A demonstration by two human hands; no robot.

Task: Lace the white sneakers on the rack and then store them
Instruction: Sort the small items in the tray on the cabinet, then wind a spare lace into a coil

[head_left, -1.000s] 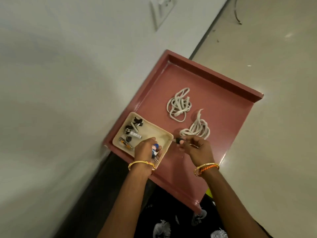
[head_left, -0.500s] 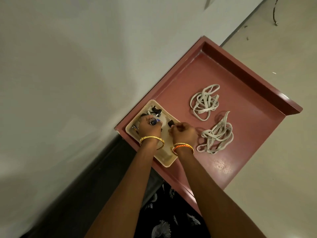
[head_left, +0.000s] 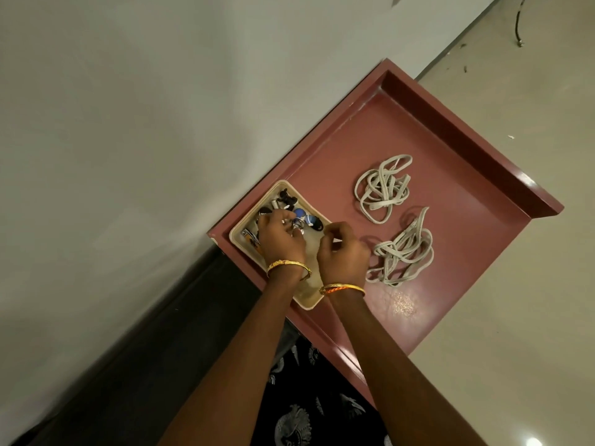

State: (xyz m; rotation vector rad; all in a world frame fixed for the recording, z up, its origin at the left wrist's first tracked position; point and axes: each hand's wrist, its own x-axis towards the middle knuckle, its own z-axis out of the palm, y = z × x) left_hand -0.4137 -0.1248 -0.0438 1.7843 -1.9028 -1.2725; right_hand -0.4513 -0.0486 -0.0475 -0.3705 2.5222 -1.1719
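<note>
Both hands now over the cream tray [head_left: 240, 235]; left hand [head_left: 280, 235] curled among its small oddments, grip unclear; right hand [head_left: 343, 252], earlier pinching a dark piece beside the tray, curled, contents hidden; two laces [head_left: 383, 188] untouched on red rack top [head_left: 450, 130]; sneakers unseen; lacing not begun

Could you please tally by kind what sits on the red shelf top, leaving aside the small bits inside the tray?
Loose bundles of white flat shoelace: 2, the far bundle and the near bundle.
Cream rectangular plastic tray: 1.
Total: 3, all on the red shelf top.
</note>
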